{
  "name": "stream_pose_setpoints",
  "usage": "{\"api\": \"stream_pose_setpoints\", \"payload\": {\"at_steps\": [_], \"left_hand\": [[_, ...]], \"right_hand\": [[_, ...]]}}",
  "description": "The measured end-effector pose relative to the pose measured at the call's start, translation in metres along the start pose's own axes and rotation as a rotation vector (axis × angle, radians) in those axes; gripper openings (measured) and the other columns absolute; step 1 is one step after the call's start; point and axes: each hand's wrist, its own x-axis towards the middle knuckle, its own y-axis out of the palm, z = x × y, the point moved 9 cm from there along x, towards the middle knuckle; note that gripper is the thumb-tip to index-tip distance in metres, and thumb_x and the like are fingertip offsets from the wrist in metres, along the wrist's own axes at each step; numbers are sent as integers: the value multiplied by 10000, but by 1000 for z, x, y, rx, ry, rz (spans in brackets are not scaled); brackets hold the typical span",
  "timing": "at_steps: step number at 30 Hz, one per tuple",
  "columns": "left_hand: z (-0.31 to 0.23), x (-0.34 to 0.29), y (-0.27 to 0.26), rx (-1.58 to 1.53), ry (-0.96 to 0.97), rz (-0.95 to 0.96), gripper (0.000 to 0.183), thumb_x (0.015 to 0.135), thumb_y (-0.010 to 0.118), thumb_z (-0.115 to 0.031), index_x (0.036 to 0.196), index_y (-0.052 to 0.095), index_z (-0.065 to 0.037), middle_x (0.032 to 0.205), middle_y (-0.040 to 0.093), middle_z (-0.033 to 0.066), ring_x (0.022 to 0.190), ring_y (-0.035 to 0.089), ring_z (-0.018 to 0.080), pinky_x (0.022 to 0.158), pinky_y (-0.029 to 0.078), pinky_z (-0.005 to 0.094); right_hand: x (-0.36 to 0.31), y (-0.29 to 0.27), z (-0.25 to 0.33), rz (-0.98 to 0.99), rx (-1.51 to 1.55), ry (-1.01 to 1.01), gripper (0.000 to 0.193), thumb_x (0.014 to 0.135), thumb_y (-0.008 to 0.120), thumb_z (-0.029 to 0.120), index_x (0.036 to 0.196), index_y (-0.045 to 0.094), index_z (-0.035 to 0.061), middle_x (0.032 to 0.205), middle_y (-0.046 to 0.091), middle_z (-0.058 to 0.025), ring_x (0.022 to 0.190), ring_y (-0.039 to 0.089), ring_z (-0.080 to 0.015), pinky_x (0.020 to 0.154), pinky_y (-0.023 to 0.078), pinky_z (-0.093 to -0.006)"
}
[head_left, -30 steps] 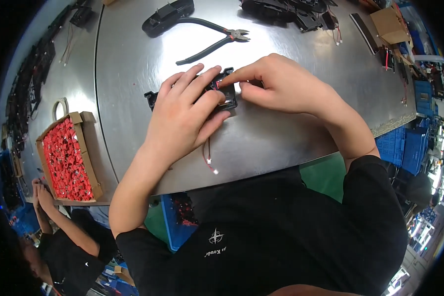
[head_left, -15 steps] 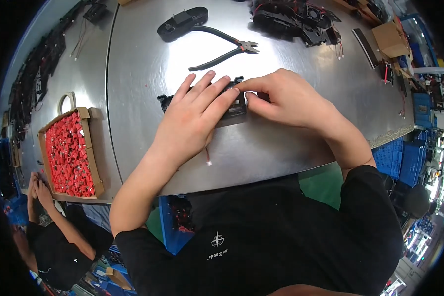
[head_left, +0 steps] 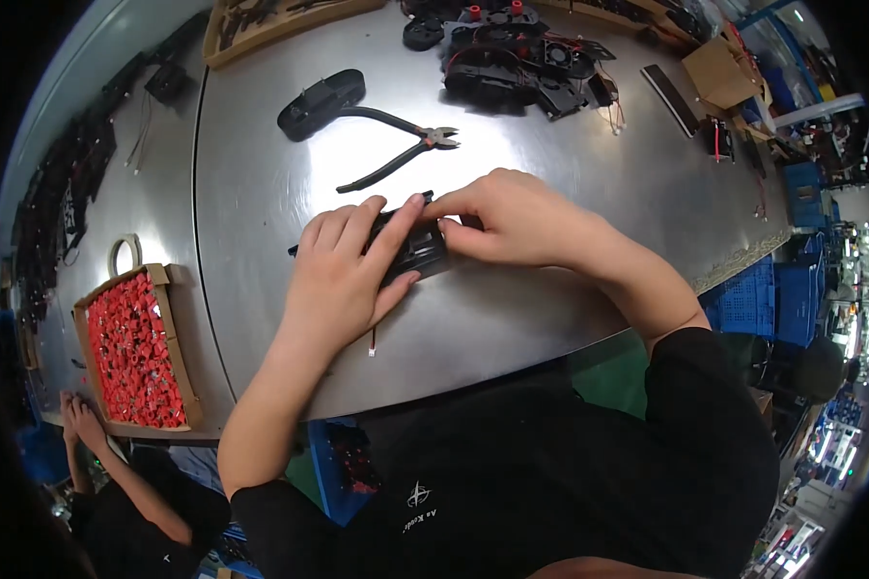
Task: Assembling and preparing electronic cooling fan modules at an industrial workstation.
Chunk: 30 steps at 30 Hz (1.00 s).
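A black plastic housing (head_left: 421,248) lies on the metal table in front of me, largely covered by my hands. My left hand (head_left: 340,270) grips its left part, fingers over the top and thumb along the near side. At the right end, the index finger and thumb of my right hand (head_left: 512,220) pinch the housing's edge; whether a smaller piece sits between them is hidden. A thin wire with a white connector (head_left: 372,352) sticks out below my left hand. Beyond the housing lie diagonal cutters (head_left: 425,140) with dark handles, spread apart, touching or close to a black oval part (head_left: 321,103).
Left of the table seam stands a cardboard box (head_left: 185,352) of small red parts, with a tape roll (head_left: 124,256) behind it. Black assemblies with wires (head_left: 512,72) are piled at the back. A co-worker's hands (head_left: 82,423) show at lower left.
The view has shifted, so the table sits lower and further left in it. My left fingers have curled more around the housing, and its thumb now shows at the near side.
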Motion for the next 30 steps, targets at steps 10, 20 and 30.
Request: {"api": "stream_pose_setpoints", "payload": {"at_steps": [10,20,30], "left_hand": [[13,-7,4,56,-148,-60,772,795,785,-504,1397,565,-74,1105,569,102,948,559,268,812,446,404],[5,-17,0,16,-128,-91,737,808,769,-513,1353,588,-50,1047,564,97,940,564,259,782,436,389],[10,-12,5,92,-244,-77,709,813,785,-478,1351,605,-53,1008,556,87,915,567,259,749,442,390]], "right_hand": [[38,-13,-32,203,343,30,291,981,643,252,1154,785,66,761,705,-24,722,635,-73,652,507,-265],[92,-13,-7,-376,-243,-351,733,790,774,244,1469,539,95,1170,602,-170,1060,619,-320,935,522,-406],[48,-52,19,-287,1931,-436,941,886,374,855,1275,553,18,906,536,-91,700,497,-179,654,424,-291]]}}
